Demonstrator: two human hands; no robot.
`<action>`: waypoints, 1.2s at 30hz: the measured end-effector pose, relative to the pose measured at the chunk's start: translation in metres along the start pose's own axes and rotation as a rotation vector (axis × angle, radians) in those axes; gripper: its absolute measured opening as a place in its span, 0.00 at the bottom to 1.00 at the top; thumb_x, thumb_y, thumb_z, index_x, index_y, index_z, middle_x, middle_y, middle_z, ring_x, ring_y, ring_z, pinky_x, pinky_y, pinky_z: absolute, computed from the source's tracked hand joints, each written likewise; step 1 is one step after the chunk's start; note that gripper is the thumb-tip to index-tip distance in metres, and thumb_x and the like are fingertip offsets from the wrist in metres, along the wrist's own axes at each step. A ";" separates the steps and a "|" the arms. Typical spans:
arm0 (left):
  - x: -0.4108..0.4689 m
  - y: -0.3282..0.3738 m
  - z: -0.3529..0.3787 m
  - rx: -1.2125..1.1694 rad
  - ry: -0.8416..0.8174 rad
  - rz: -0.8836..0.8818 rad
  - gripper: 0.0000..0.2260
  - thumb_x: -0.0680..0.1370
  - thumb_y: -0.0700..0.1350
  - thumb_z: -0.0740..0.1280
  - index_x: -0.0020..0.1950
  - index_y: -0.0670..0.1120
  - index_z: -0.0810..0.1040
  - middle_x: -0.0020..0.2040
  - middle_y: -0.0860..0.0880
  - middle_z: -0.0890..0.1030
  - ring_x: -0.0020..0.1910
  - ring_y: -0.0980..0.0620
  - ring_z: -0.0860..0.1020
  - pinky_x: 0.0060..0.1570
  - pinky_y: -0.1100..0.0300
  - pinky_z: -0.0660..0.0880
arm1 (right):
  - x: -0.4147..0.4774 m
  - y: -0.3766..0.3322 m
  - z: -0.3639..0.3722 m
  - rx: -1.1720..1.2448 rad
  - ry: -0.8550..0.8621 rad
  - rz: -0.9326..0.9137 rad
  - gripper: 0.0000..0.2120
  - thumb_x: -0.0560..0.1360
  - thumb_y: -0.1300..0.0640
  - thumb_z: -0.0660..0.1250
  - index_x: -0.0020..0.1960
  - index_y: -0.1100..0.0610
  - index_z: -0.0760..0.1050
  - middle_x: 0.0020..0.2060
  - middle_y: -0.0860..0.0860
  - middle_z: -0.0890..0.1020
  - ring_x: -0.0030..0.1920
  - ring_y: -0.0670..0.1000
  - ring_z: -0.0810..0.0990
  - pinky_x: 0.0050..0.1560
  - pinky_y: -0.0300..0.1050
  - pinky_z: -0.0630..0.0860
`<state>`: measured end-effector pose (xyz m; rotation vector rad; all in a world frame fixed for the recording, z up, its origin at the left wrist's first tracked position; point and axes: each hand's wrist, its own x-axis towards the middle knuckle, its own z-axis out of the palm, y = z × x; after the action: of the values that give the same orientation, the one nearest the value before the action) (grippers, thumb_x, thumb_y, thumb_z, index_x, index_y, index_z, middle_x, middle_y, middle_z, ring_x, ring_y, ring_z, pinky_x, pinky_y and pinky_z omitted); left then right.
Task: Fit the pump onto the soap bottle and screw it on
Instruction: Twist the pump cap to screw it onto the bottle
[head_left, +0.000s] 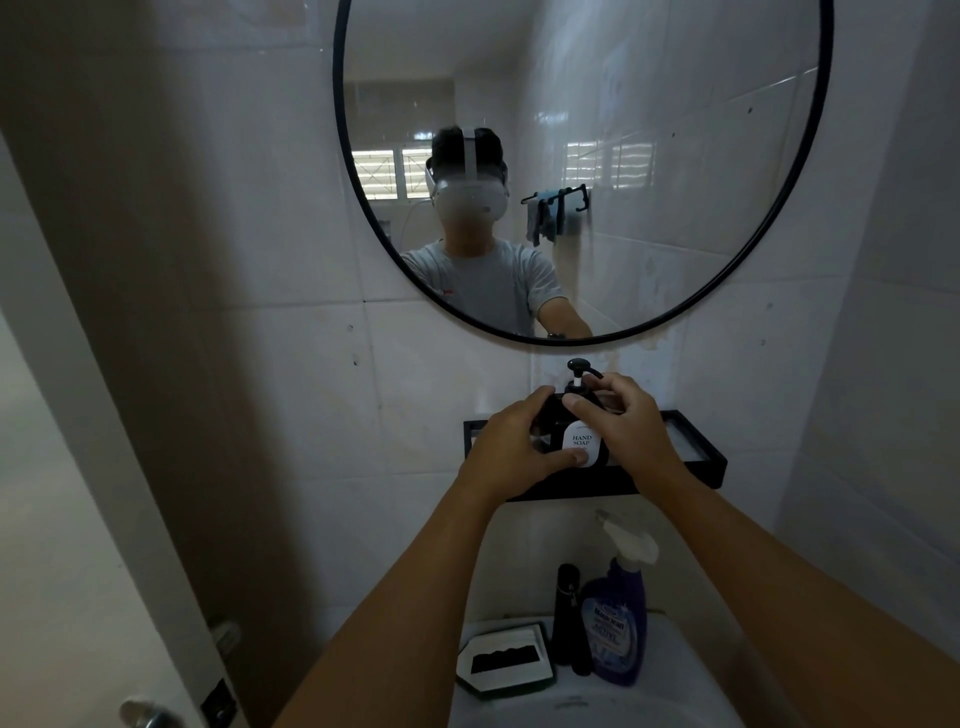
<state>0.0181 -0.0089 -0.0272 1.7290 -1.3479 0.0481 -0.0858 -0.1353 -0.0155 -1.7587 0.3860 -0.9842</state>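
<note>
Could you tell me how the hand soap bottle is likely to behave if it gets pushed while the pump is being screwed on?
The soap bottle looks rigid and squat, so it probably resists tipping. Its glossy dark surface may be slippery, which would explain the left hand bracing it while the right hand works at the pump. On the narrow shelf, a hard shove could slide it off.

A round black-framed mirror (582, 171) hangs on the white tiled wall. Below it, a black wall shelf (691, 457); lower still, a blue spray bottle (615, 623), slim black bottle (566, 613) and white soap dish (501, 660) on the white sink (675, 691).
</note>
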 end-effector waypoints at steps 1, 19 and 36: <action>0.000 0.000 0.000 -0.002 0.000 -0.003 0.29 0.70 0.53 0.78 0.67 0.52 0.72 0.56 0.53 0.82 0.52 0.58 0.80 0.49 0.63 0.78 | 0.000 -0.001 0.001 -0.001 0.004 -0.015 0.11 0.73 0.57 0.72 0.55 0.53 0.76 0.56 0.56 0.80 0.55 0.53 0.82 0.55 0.48 0.80; 0.001 -0.001 0.001 0.000 0.004 -0.003 0.26 0.70 0.52 0.79 0.64 0.52 0.73 0.55 0.53 0.82 0.51 0.58 0.81 0.44 0.68 0.77 | 0.009 0.001 0.002 -0.193 0.018 -0.110 0.08 0.74 0.57 0.71 0.49 0.61 0.78 0.49 0.53 0.76 0.48 0.50 0.79 0.48 0.37 0.74; 0.003 -0.003 0.002 0.039 0.005 0.029 0.24 0.70 0.54 0.77 0.62 0.53 0.72 0.53 0.54 0.82 0.50 0.58 0.81 0.46 0.58 0.81 | 0.010 0.002 0.007 -0.263 0.088 -0.160 0.08 0.73 0.57 0.73 0.44 0.58 0.74 0.47 0.52 0.75 0.42 0.43 0.76 0.43 0.30 0.71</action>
<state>0.0201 -0.0125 -0.0287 1.7411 -1.3771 0.0957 -0.0739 -0.1381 -0.0143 -2.0119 0.4524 -1.1706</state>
